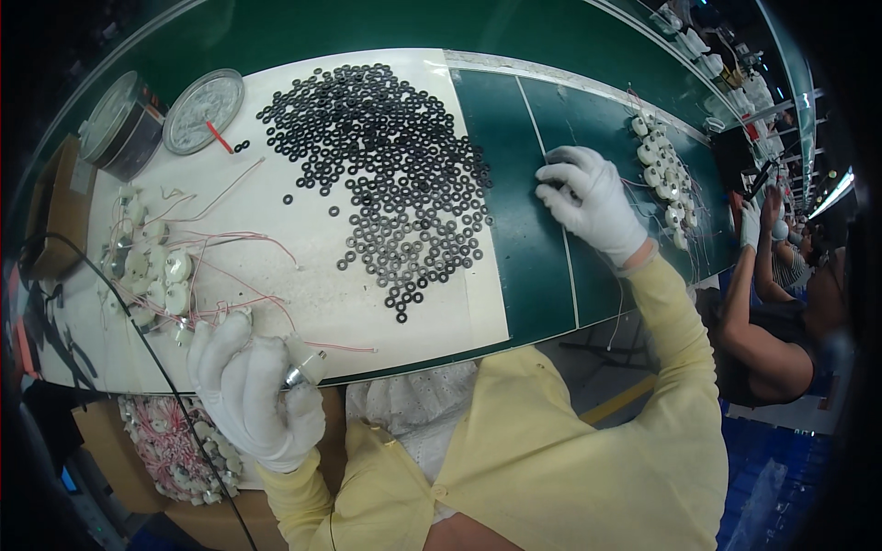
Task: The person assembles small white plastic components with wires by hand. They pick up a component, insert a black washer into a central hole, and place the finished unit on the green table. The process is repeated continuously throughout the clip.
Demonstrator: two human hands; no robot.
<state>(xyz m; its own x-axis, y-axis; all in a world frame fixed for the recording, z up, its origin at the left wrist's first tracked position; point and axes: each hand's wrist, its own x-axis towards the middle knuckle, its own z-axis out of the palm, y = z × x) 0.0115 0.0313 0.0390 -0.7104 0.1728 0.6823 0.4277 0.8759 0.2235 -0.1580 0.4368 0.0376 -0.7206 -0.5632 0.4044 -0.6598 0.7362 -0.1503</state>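
Motor point(307, 369), shiny silver and cylindrical, sits in the left hand point(248, 390), whose fingers are curled around it. The right hand point(593, 204) is half-closed, beside black rings point(377, 138) on its left; whether it grips anything, I cannot tell.

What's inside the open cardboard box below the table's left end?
Pale round parts tangled with pink wires show inside the box. The table and left hand block part of the view; anything beneath the top layer is hidden.
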